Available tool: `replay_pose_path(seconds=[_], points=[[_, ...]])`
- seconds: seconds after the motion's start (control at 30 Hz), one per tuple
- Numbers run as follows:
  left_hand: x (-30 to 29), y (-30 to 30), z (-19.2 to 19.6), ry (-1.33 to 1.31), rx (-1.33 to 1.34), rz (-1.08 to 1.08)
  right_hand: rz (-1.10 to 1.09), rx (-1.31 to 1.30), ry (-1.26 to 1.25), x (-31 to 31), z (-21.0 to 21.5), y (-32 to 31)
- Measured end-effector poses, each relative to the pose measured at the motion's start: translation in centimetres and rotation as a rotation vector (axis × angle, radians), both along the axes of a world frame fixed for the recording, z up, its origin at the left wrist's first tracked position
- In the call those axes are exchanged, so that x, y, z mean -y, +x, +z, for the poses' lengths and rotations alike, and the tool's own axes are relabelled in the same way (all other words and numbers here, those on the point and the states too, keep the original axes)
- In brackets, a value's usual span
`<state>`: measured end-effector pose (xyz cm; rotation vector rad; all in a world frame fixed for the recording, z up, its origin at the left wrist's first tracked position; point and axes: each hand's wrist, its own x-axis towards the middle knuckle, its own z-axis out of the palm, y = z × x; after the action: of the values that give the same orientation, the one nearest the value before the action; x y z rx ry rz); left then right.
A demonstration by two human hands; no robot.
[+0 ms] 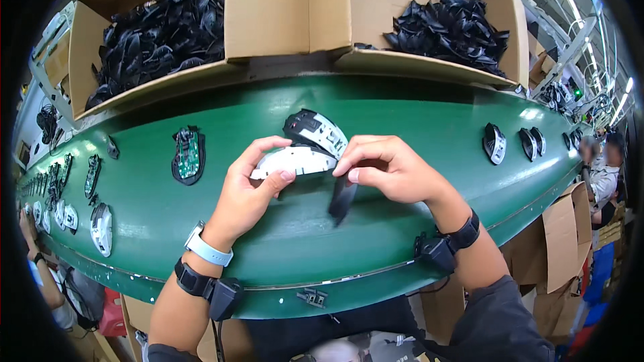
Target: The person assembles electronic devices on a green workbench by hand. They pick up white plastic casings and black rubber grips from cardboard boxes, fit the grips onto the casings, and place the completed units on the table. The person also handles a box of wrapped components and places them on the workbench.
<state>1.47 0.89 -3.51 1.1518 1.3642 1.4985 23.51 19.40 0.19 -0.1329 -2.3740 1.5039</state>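
In my left hand [251, 177] is a white computer mouse shell [295, 161], gripped by its left end between thumb and fingers. My right hand [386, 167] pinches a thin black curved plastic piece [342, 200], which hangs down below the fingertips and is slightly blurred. The right fingers are close by the shell's right end; whether they touch it I cannot tell. Just beyond the held shell, a black-and-white mouse shell [318, 131] lies on the green conveyor belt [295, 228]. The fingers partly hide the held pieces.
Two cardboard boxes [288, 7] of black plastic pieces [171, 30] stand along the far side. A mouse base with a green circuit board [189, 154] lies left; more mouse parts [495, 144] sit at both sides. A small black part [312, 297] rests near the front edge. Other people work at both ends.
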Motion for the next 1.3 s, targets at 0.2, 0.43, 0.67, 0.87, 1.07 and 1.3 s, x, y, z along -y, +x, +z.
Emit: replay_pose_path(seconds=[0.2,0.43,0.67,0.87,1.07,1.3], points=[[-0.1,0.6,0.1,0.03,-0.025,0.066,-0.085,-0.017,-0.261,1.9,-0.6,-0.3],[-0.5,0.5,0.1,0.096,-0.056,0.248,0.054,-0.02,0.393,3.4,0.0,0.1],[-0.6,0.4,0.0,0.098,0.044,0.147,0.173,0.189,0.587,5.6,0.0,-0.2],[-0.1,-0.2,-0.2,0.154,0.016,0.097,0.148,0.029,0.541,3.9,4.0,1.6],[0.0,0.1,0.1,0.083,0.033,0.071,0.071,-0.108,0.1,1.4,5.0,3.3],[0.0,0.9,0.3,0.088,-0.16,0.008,-0.085,-0.306,0.277,2.9,3.5,1.4]])
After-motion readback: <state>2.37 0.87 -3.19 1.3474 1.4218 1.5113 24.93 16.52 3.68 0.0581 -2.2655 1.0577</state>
